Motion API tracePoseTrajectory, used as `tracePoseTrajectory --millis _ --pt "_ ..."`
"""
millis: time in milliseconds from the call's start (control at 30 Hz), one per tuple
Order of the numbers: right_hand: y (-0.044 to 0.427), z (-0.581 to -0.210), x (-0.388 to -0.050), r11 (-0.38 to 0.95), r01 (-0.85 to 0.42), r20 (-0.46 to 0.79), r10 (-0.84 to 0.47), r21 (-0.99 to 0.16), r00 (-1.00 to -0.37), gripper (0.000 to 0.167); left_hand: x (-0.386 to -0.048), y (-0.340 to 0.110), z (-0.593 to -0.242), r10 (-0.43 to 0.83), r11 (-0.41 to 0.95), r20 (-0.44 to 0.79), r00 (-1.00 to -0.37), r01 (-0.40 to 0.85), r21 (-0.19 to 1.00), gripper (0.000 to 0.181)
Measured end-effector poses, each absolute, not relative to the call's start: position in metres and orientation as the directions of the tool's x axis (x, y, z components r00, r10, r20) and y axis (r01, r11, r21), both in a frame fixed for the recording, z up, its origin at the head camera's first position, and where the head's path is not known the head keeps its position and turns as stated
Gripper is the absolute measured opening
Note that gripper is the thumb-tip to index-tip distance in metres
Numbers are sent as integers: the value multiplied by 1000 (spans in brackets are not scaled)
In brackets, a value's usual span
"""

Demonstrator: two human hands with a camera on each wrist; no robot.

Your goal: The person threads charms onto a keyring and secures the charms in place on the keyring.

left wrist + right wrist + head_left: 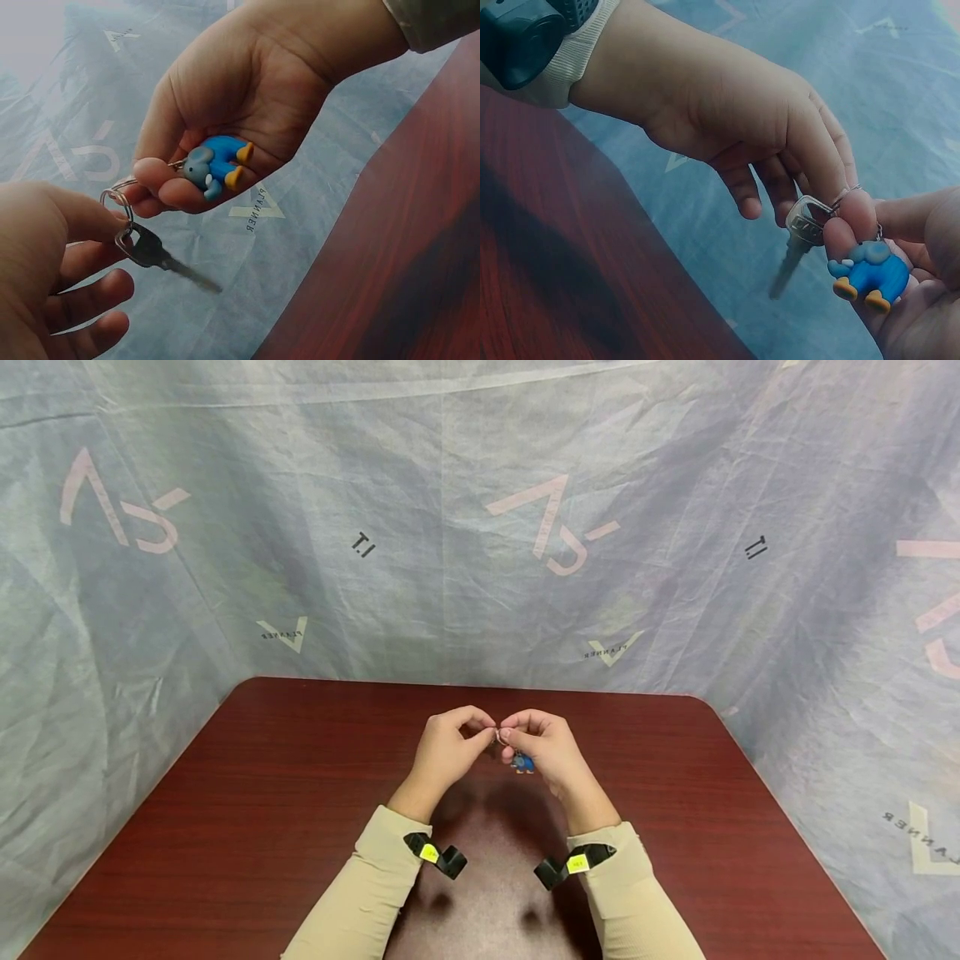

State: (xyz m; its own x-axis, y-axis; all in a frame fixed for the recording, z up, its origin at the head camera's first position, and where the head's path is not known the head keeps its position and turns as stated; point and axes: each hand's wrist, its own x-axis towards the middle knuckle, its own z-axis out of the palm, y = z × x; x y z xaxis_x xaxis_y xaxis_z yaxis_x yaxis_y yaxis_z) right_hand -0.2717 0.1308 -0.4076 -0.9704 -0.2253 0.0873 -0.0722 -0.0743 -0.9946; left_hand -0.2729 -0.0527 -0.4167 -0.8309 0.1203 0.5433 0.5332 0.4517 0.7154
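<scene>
My left hand (pixel 447 750) and right hand (pixel 551 753) meet fingertip to fingertip above the table. Thumb and finger of the left pinch a metal key ring (pixel 112 196), from which a key (pixel 148 249) with a dark head dangles. In the right, thumb and fingers pinch the other side of the ring, by the short chain of an elephant keychain (pixel 216 163). That figure has a grey head, blue body and yellow feet, and hangs against the right fingers. Fingertips partly hide the rings, so I cannot tell whether the key is threaded on the keychain's ring.
A dark red wooden table (pixel 247 827) lies under both hands. Behind it and at its sides hangs a pale grey printed cloth (pixel 420 485). Black wrist cameras (pixel 452 862) sit on both beige sleeves (pixel 360 893).
</scene>
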Motion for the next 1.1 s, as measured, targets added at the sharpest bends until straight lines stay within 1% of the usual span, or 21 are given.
tracePoseTrajectory --millis 167,333,433,567,900,1000,1100 --pt "130 -407 -272 -81 -69 86 -225 -994 -971 10 -273 -53 -417 133 467 530 -838 525 712 3" --pt "130 -408 -273 -79 -72 88 -223 -994 -971 16 -273 -52 -417 174 497 578 -797 578 648 9" --pt "130 -408 -273 -78 -76 92 -224 -994 -970 14 -272 -52 -416 183 514 613 -768 606 606 7" --pt "131 -409 -273 -82 -74 91 -223 -994 -971 10 -272 -52 -416 168 522 628 -760 609 597 2" --pt "131 -408 -271 -74 -73 88 -229 -995 -969 10 -273 -53 -417 134 448 549 -825 545 709 4" --pt "130 -408 -271 -75 -74 90 -231 -994 -969 10 -274 -54 -418 136 449 533 -835 532 718 3" --pt "130 -407 -271 -77 -75 91 -231 -994 -969 12 -274 -55 -417 164 459 540 -825 548 699 7"
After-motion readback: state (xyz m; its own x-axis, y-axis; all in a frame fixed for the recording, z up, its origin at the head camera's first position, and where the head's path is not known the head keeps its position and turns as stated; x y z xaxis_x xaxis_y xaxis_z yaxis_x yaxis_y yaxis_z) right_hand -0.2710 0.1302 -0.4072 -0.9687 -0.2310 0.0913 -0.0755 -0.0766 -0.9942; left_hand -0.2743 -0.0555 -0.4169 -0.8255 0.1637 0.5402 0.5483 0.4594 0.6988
